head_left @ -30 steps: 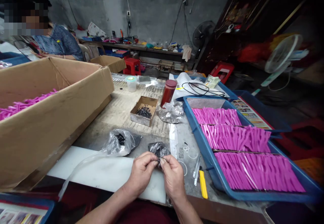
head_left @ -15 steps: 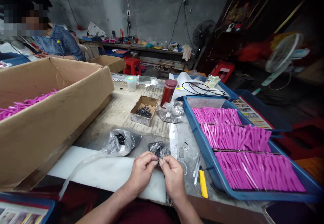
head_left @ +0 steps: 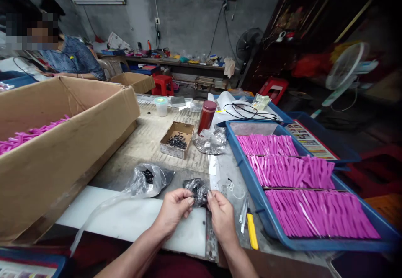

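Between the thumb and forefinger of my left hand (head_left: 176,211) is a small thin black pin-like piece (head_left: 194,196), its tip pointing right. My right hand (head_left: 222,215) is closed in a pinch at the right edge of a small dark plastic bag (head_left: 197,186); what its fingertips hold is too small to make out. Both hands are above the right end of a white board (head_left: 132,215). To their left lies a clear plastic bag (head_left: 143,181) with black pieces inside. Farther back, a small cardboard box (head_left: 177,140) contains many black screw-like pieces.
A blue tray (head_left: 282,232) of pink plastic parts (head_left: 320,213) occupies the right side. A yellow-handled tool (head_left: 251,231) lies beside it. A large cardboard box (head_left: 69,144) stands left. Behind are a dark red cylinder (head_left: 206,118) and another plastic bag (head_left: 211,142). A person (head_left: 73,58) sits far left.
My hands, fingertips together before, have moved apart, the right one to the right. The black piece now shows in my left fingers. The view has shifted slightly.
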